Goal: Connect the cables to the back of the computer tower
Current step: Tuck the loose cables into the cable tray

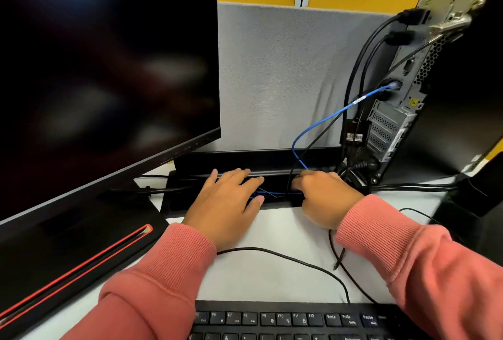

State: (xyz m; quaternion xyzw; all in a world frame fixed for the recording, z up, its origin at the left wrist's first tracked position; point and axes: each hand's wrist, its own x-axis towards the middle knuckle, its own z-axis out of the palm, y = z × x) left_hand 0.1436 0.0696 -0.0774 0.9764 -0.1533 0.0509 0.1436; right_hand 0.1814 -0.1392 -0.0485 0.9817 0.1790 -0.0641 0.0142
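At the back edge of the bench [272, 233], both hands worked the black cable tray [245, 160]. Left hand [226, 203] lay flat, fingers straight, pressing the tray lip and holding nothing. Right hand [324, 198] had its fingers curled down into the slot – can't tell what it gripped. Best approach, prob.: free one plug at a time and keep slack off the blue cable [326, 116]. Computer tower [424, 76] stood just right of the right hand, rear ports facing it, blue cable & black cables [362, 67] already plugged in.
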